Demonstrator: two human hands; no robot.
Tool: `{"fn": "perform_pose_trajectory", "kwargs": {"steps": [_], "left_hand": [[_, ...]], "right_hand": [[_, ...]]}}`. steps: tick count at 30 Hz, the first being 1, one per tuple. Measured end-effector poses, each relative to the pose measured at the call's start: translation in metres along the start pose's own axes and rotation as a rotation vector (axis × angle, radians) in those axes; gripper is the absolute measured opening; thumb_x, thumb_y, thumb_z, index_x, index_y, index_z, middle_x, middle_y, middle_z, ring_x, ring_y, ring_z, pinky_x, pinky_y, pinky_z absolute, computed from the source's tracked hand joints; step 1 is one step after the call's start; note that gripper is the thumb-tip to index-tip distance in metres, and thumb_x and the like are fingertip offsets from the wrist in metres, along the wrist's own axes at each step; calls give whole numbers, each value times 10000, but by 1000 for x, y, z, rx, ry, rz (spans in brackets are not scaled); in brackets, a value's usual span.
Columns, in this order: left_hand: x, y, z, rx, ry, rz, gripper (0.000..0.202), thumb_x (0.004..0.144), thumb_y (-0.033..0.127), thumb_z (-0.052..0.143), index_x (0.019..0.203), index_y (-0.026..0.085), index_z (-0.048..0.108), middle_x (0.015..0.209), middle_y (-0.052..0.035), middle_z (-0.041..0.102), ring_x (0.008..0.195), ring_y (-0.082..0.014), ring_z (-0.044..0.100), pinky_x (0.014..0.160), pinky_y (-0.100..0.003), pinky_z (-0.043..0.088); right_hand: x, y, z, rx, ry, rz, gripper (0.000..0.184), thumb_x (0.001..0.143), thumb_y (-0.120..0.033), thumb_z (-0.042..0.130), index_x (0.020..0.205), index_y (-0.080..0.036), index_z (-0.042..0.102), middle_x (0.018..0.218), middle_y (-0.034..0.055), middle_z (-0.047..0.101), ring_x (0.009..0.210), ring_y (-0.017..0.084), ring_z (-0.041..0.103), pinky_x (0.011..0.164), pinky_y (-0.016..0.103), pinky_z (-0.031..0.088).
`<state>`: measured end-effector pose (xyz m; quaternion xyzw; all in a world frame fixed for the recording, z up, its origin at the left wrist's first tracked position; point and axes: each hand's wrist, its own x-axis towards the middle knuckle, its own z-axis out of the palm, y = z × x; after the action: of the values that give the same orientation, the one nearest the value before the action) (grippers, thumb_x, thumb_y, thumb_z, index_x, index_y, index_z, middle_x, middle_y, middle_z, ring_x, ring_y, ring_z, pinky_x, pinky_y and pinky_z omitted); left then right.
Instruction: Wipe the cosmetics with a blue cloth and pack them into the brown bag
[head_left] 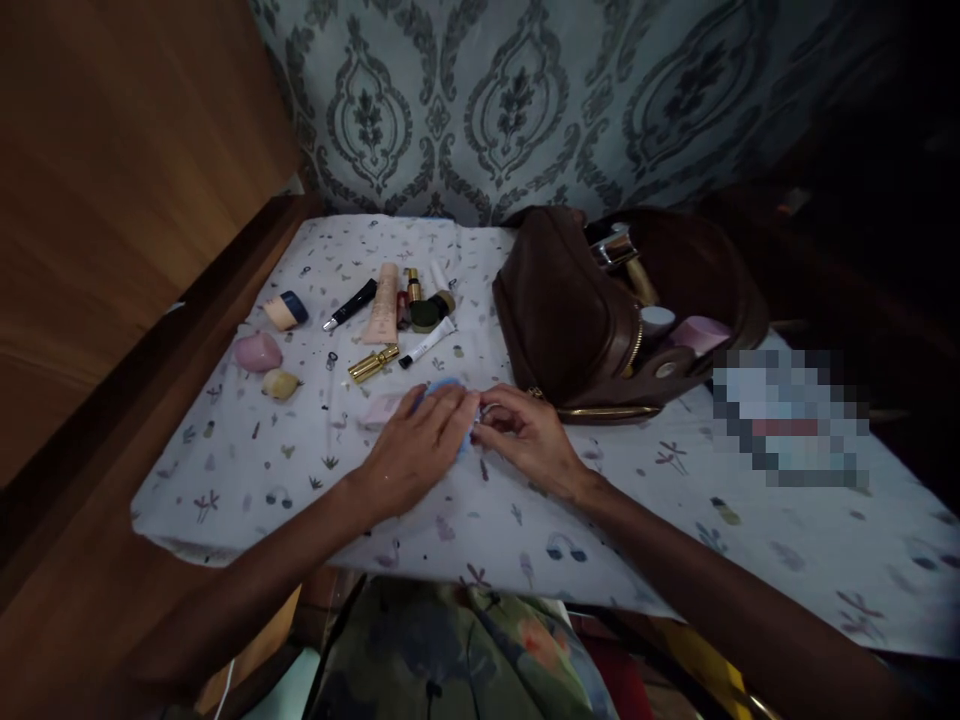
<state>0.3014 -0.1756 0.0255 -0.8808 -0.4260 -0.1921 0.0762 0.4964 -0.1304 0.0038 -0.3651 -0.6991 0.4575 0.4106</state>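
Observation:
My left hand [420,440] lies over a round blue compact [444,387] on the white patterned cloth [300,470], fingers curled around its edge. My right hand [525,432] meets it from the right, fingertips pinched at the compact's rim beside the left fingers. Most of the compact is hidden under my hands. A pale pink flat item [381,408] lies just left of my left hand.
An open brown bag [570,320] holding jars and tubes stands right of my hands. Behind lie a peach tube [383,303], black pencil [351,304], gold lipstick [373,363], white tube [427,342], pink [258,352] and yellow sponges [280,384]. A wooden panel borders the left.

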Motion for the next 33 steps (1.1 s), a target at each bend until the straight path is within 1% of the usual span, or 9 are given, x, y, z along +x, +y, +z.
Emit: {"fn": "perform_pose_trajectory", "kwargs": {"steps": [3,7,11,16,19,22,25,29,33], "left_hand": [[-3,-9,-1,69,-84,-62,423,1013,185,390,1424,85,408,1332,-188,619,1228,-290,587,1066,-486,419],[-25,-46,-12,66,-135,-178,327,994,219,456,1304,149,535,1235,-154,660,1147,-296,624,982,-470,495],[-47,-76,-17,-135,-53,-276,297,1000,289,446,1249,191,577,1202,-132,672,1115,-266,644,938,-424,546],[-49,-87,-28,-384,3,-325,317,1005,408,463,1215,211,595,1151,-84,689,1052,-230,657,949,-371,530],[-45,-84,-40,-361,7,-375,327,996,444,484,1196,213,598,1103,-66,686,971,-222,659,886,-347,535],[-37,-69,-45,-206,162,-419,359,995,446,483,1227,188,572,1088,-83,681,976,-238,654,877,-361,528],[-23,-39,-33,-94,242,-292,400,1012,439,456,1293,161,517,1169,-125,673,1058,-253,642,915,-377,513],[-2,-4,-3,11,128,-29,444,1032,392,422,1382,120,440,1308,-192,625,1229,-289,581,1044,-453,427],[0,-12,7,78,-33,-98,452,1020,358,449,1394,103,439,1282,-195,630,1178,-310,598,991,-479,456]], "right_hand": [[0,1,0,-29,-1,51,302,806,-438,744,986,-200,703,801,20,655,637,143,609,605,276,499],[3,1,-1,34,-16,123,335,827,-448,713,1049,-198,687,689,-14,615,588,140,591,572,271,478],[5,-1,1,129,-34,134,348,825,-461,715,1068,-213,682,729,-15,604,611,136,594,582,273,493],[4,-1,3,235,-59,196,429,728,-404,810,1081,-218,652,726,-23,630,656,148,633,637,289,535],[4,-4,2,266,-40,233,451,729,-432,805,1073,-197,632,659,-37,628,565,133,616,586,282,525],[5,-9,2,238,4,240,422,714,-478,811,962,-179,647,613,-33,623,500,123,581,516,267,494],[5,-13,3,220,29,258,406,702,-517,815,832,-175,639,548,-31,599,442,121,547,446,254,456],[4,-16,6,236,50,254,437,674,-542,828,817,-180,629,534,-44,585,384,116,534,363,226,409],[3,-18,4,235,90,259,455,701,-582,792,821,-182,611,506,-64,553,324,101,500,298,193,327]]}}
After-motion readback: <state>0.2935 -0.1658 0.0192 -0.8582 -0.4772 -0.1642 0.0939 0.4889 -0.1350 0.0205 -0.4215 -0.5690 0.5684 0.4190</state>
